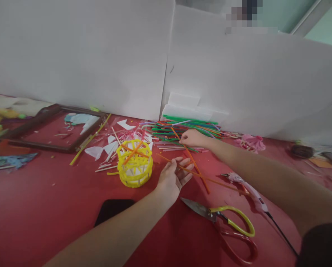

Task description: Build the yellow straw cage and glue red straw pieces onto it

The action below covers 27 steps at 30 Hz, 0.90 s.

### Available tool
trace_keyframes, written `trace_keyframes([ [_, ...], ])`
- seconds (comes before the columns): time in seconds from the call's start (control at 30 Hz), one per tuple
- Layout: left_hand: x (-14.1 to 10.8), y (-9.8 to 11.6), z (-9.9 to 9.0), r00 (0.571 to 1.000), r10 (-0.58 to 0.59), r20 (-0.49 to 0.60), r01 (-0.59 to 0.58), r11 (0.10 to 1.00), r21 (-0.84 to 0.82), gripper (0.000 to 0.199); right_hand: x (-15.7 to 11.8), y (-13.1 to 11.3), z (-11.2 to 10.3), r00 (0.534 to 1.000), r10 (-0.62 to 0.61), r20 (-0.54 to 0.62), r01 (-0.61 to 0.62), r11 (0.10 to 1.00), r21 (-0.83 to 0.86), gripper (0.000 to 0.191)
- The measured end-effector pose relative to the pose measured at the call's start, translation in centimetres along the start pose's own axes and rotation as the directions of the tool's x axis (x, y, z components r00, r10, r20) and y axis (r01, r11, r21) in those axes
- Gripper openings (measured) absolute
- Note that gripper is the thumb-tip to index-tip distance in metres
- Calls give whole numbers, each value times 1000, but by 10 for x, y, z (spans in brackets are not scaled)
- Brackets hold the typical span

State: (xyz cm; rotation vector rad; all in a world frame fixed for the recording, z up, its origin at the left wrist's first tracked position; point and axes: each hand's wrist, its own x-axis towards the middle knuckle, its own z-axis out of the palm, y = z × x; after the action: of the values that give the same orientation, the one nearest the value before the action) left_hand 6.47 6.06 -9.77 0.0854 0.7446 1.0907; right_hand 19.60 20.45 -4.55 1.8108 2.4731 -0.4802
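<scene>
My left hand (173, 178), palm up, holds a long thin orange pipe cleaner (218, 182) between thumb and loosely curled fingers. My right hand (193, 138) has its fingers pinched on a second orange pipe cleaner (195, 165), which slants down toward me. Just behind it lies a pile of green, purple and orange pipe cleaners (166, 134). Left of my left hand stands a small round yellow frame (135, 180), like a basket, wrapped in pipe cleaner, with crossed orange strips over its top.
Scissors (210, 213) with yellow and red handles lie in front. A pink glue gun (251, 193) with a black cord rests at the right. A dark object (113, 208) lies partly under my left forearm. A brown frame (40, 148) and white scraps (95, 152) are leftward; white panels (99, 55) stand behind.
</scene>
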Motion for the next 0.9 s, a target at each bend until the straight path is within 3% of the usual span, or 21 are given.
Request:
trace_keyframes([
  [0.17,-2,2,2,1000,-6,4,6,998,57,18,-12,-6,-27,986,-52,159,28,988,152,29],
  [0.3,-2,0,6,999,38,-3,-38,998,56,18,-31,-18,-30,899,-219,380,79,933,350,25],
  [0.37,-3,-1,7,999,49,5,-49,997,54,19,-39,-24,-23,865,-258,430,66,909,412,24],
  [0.5,-5,-2,9,999,33,30,-35,998,60,20,-45,-22,-15,896,-231,380,81,925,370,30],
  [0.6,-7,0,10,999,33,10,-33,998,47,16,-42,-11,-15,948,-250,198,206,954,216,38],
  [0.67,-7,0,10,999,38,-5,-38,999,31,16,-40,-3,-13,953,-285,104,271,954,132,37],
  [0.9,-3,1,8,999,43,-23,-44,998,-36,17,-50,4,16,836,-439,329,442,894,70,9],
])
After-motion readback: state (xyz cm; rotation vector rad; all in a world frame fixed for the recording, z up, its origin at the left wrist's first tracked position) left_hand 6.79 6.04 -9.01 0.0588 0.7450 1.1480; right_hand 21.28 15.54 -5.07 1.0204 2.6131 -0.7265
